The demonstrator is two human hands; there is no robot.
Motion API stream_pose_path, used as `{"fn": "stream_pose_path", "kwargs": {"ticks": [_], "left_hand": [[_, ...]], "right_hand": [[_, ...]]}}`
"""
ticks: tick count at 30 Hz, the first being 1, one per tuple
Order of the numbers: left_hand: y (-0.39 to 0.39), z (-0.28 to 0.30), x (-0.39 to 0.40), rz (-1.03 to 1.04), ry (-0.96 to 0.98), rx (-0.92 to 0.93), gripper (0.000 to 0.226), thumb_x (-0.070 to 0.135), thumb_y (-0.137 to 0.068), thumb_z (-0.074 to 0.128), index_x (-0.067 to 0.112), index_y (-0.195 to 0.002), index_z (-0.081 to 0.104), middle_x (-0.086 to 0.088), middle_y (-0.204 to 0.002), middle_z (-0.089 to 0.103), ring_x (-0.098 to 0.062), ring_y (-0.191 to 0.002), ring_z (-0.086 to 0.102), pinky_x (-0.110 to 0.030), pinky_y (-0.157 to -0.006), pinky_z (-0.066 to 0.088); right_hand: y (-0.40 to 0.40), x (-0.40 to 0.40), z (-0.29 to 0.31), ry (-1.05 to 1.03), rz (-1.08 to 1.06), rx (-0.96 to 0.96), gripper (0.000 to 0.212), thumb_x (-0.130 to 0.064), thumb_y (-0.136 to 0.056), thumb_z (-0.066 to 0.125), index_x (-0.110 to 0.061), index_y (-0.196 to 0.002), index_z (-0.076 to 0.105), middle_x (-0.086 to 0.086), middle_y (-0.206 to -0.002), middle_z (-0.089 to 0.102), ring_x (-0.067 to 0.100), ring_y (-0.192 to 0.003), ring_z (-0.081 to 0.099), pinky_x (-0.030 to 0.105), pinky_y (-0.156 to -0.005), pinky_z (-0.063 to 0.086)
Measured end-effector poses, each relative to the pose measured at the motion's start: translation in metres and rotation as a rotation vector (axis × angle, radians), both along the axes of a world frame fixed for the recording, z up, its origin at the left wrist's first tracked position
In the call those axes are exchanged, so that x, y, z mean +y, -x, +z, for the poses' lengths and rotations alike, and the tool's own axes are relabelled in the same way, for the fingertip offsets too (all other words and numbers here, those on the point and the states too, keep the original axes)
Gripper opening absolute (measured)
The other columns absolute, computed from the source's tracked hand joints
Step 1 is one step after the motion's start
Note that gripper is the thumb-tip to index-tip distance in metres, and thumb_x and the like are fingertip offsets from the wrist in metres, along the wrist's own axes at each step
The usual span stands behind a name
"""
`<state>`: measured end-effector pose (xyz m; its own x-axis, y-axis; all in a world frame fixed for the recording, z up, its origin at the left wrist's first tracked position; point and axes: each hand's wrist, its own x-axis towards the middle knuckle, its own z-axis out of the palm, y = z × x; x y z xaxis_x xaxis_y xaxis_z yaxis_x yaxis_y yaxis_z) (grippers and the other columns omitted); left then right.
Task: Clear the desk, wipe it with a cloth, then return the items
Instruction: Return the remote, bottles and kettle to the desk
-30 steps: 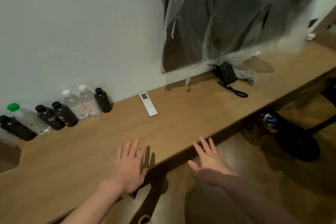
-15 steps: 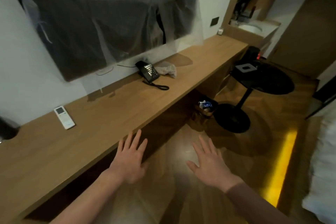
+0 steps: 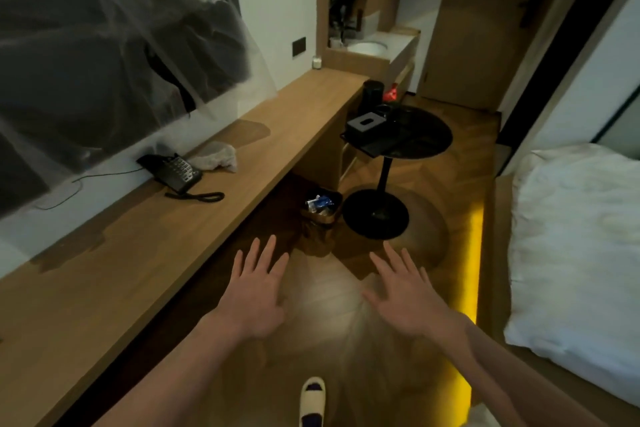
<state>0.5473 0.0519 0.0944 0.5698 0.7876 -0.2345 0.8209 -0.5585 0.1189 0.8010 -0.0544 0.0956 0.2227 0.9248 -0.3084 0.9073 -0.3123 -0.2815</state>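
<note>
Head view: left hand [image 3: 258, 298] and right hand [image 3: 408, 298] splayed, empty; crumpled cloth [image 3: 214, 157] on smooth wooden desk [image 3: 114, 274].

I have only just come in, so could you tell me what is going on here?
A person stands beside a long wooden desk, with the left hand and right hand held out open over the floor, holding nothing. A black telephone and a crumpled cloth lie on the desk, so clearing is not finished. A round black side table stands nearby.
</note>
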Motion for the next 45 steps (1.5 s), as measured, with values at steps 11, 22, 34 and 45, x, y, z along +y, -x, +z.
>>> {"fn": "stream_pose_path", "kwargs": {"ticks": [11, 22, 34, 45], "left_hand": [[-0.134, -0.003, 0.121, -0.079, 0.021, -0.004, 0.079, 0.053, -0.104, 0.043, 0.028, -0.164, -0.001, -0.004, -0.166, -0.029, -0.03, -0.151, -0.03, -0.053, -0.126, -0.01], [-0.262, -0.011, 0.225, -0.22, 0.009, 0.013, 0.076, 0.052, -0.105, 0.04, 0.027, -0.164, -0.002, -0.005, -0.167, -0.028, -0.03, -0.152, -0.029, -0.052, -0.126, -0.01], [-0.401, -0.017, 0.302, -0.154, -0.022, -0.008, 0.077, 0.055, -0.103, 0.043, 0.034, -0.164, 0.001, 0.001, -0.169, -0.023, -0.025, -0.154, -0.025, -0.046, -0.12, -0.017], [-0.536, 0.007, 0.352, 0.07, 0.035, -0.065, 0.075, 0.052, -0.103, 0.047, 0.035, -0.164, 0.006, 0.003, -0.171, -0.016, -0.023, -0.156, -0.02, -0.051, -0.128, -0.006]], "right_hand": [[-0.127, 0.099, 0.004, -0.015, -0.088, -0.008, 0.076, -0.059, -0.103, 0.041, -0.038, -0.164, 0.001, -0.005, -0.17, -0.02, 0.027, -0.157, -0.018, 0.056, -0.128, 0.004], [-0.244, 0.185, 0.028, -0.07, -0.222, 0.022, 0.075, -0.056, -0.104, 0.046, -0.035, -0.165, 0.007, -0.006, -0.172, -0.015, 0.026, -0.158, -0.013, 0.053, -0.129, 0.007], [-0.386, 0.259, 0.018, -0.062, -0.22, 0.091, 0.074, -0.055, -0.104, 0.046, -0.034, -0.165, 0.01, -0.006, -0.172, -0.012, 0.024, -0.159, -0.011, 0.052, -0.129, 0.008], [-0.562, 0.347, 0.009, -0.044, -0.069, 0.082, 0.077, -0.061, -0.101, 0.046, -0.034, -0.164, 0.01, -0.005, -0.172, -0.011, 0.025, -0.159, -0.006, 0.048, -0.129, 0.011]]}}
